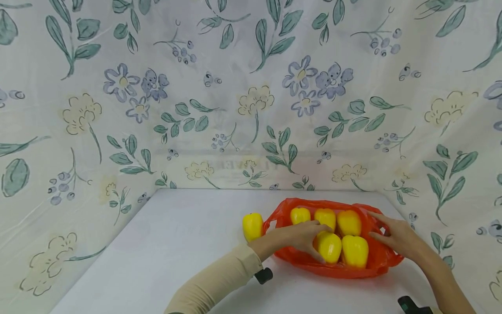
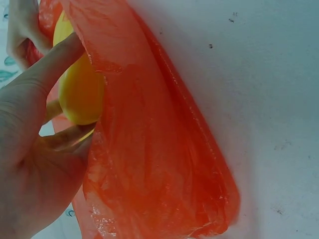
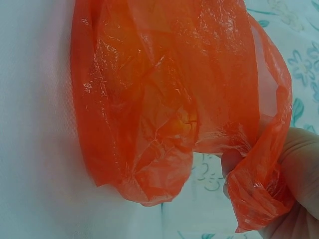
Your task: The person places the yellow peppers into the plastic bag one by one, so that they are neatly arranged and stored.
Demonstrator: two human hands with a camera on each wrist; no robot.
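A red plastic bag (image 1: 310, 264) lies spread on the white table with its mouth upward. Several smooth yellow apple-shaped fruits (image 1: 355, 252) sit inside it. My left hand (image 1: 303, 237) reaches into the bag's mouth, thumb and fingers curved around the front left yellow fruit (image 1: 328, 247). In the left wrist view the bag's film partly covers that yellow fruit (image 2: 82, 94) and the fingertips. At the right end, my right hand (image 1: 398, 235) holds the bag's handle (image 3: 259, 191), bunched between thumb and fingers in the right wrist view.
One more yellow fruit (image 1: 252, 226) stands outside the bag, just off its left end. White table surface (image 1: 176, 244) stretches to the left. Flower-printed cloth (image 1: 219, 87) hangs behind and at both sides of the table.
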